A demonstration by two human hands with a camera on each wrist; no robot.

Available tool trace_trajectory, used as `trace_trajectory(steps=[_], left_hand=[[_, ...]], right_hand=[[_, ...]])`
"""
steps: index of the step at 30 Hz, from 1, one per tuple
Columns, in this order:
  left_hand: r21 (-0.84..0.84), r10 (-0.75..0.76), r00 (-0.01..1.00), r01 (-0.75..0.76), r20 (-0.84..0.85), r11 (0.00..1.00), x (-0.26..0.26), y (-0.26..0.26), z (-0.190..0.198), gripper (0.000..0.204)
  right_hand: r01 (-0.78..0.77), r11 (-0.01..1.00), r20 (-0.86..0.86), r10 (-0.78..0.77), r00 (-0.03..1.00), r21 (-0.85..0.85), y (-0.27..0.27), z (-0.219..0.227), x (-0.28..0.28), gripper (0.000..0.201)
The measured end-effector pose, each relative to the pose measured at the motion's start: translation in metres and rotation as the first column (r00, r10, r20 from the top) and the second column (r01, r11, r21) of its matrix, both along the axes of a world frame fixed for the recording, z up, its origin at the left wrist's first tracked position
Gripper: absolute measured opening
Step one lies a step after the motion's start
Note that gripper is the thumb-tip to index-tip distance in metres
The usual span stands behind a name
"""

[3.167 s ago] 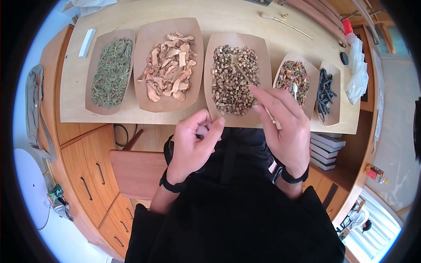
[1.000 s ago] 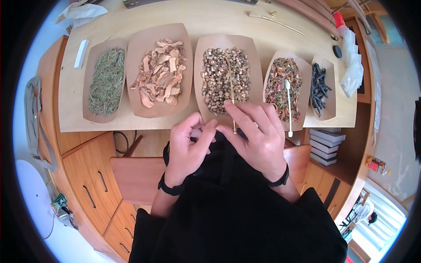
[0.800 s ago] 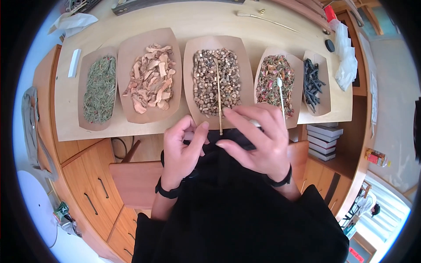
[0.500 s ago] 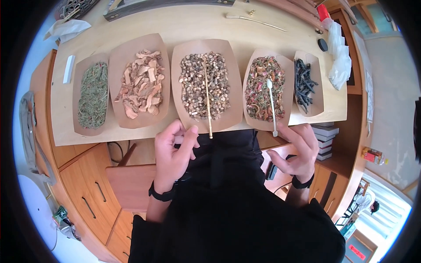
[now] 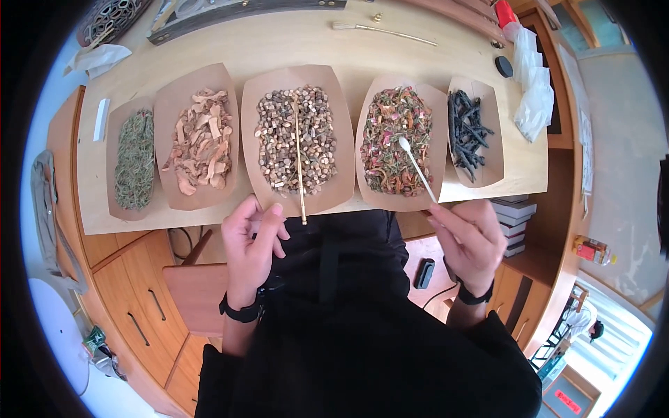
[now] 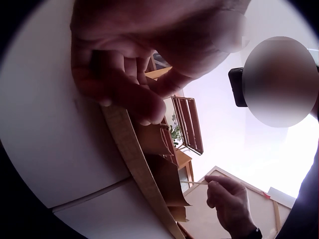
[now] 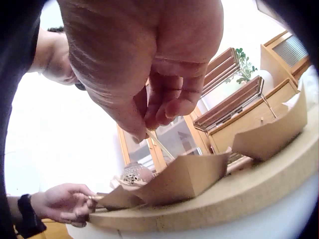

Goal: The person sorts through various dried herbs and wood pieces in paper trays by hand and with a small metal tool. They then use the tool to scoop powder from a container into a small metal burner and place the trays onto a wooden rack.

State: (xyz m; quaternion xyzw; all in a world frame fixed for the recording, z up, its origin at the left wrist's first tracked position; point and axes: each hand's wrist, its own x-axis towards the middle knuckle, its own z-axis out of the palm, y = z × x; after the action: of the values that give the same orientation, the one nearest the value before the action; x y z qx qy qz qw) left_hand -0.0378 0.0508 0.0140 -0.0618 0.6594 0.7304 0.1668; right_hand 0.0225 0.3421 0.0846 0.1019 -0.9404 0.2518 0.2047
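In the head view, the right hand (image 5: 474,244) pinches the lower end of a slim white spoon (image 5: 418,167), whose tip rests on mixed dried petals (image 5: 390,132) in a paper tray. A thin brass spoon (image 5: 300,160) lies untouched across brown chopped pieces (image 5: 268,139) in the middle tray, its handle past the front rim. Beside that tray's front left corner, the left hand (image 5: 251,244) hangs loosely curled, with nothing seen in it. The right wrist view shows the thumb and fingers of the right hand (image 7: 149,64) together on the thin handle (image 7: 160,144).
Trays of green needles (image 5: 134,160), pale sliced root (image 5: 202,146) and dark twisted pieces (image 5: 468,129) stand along the wooden table (image 5: 209,56). A brass brush (image 5: 383,31), a black lid (image 5: 504,66) and plastic bags (image 5: 533,90) lie farther back.
The right hand has let go of the brass spoon, moved right and taken hold of the white spoon, which now slants more. The left hand remains loosely curled near the middle tray as the view shifts.
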Motion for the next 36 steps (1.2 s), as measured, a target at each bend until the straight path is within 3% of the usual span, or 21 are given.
trace_trajectory(steps=[4, 12, 15, 19, 20, 22, 26, 28, 36], left_hand=[[0.002, 0.023, 1.0, -0.023, 0.005, 1.0, 0.0, 0.003, 0.002, 0.02], [-0.033, 0.004, 1.0, -0.004, -0.002, 0.999, -0.001, 0.001, 0.004, 0.019], [-0.045, 0.009, 1.0, -0.009, 0.006, 0.999, 0.0, 0.001, 0.004, 0.019], [-0.051, 0.007, 1.0, -0.007, 0.001, 0.999, -0.001, 0.002, 0.004, 0.019], [-0.054, 0.006, 1.0, -0.006, -0.004, 0.999, -0.001, 0.002, 0.004, 0.019], [-0.053, 0.002, 1.0, -0.002, -0.004, 0.999, -0.001, 0.001, 0.005, 0.019], [-0.044, 0.009, 1.0, -0.009, 0.0, 0.999, -0.001, 0.002, 0.005, 0.018], [-0.04, 0.009, 1.0, -0.009, 0.0, 0.999, 0.0, 0.001, 0.005, 0.017], [-0.074, -0.052, 0.998, 0.05, -0.028, 0.996, 0.001, -0.003, 0.0, 0.022]], right_hand=[[0.01, 0.998, -0.011, -0.011, 1.0, -0.057, 0.006, 0.021, -0.013, 0.033], [-0.016, 0.984, 0.131, 0.04, 0.991, -0.176, 0.016, 0.003, -0.047, 0.02], [0.16, 0.897, 0.137, -0.113, 0.984, -0.411, 0.03, 0.007, -0.045, 0.016], [0.294, 0.809, 0.162, -0.246, 0.956, -0.508, 0.039, 0.005, -0.065, 0.022], [0.295, 0.81, 0.162, -0.247, 0.955, -0.507, 0.041, 0.002, -0.07, 0.022], [0.337, 0.718, 0.25, -0.229, 0.941, -0.61, 0.043, -0.005, -0.077, 0.026], [0.378, 0.668, 0.331, -0.203, 0.922, -0.641, 0.046, -0.013, -0.081, 0.03], [0.434, 0.568, 0.39, -0.206, 0.898, -0.7, 0.05, -0.016, -0.082, 0.032], [0.451, 0.439, 0.442, -0.129, 0.888, -0.777, 0.054, -0.023, -0.083, 0.031]])
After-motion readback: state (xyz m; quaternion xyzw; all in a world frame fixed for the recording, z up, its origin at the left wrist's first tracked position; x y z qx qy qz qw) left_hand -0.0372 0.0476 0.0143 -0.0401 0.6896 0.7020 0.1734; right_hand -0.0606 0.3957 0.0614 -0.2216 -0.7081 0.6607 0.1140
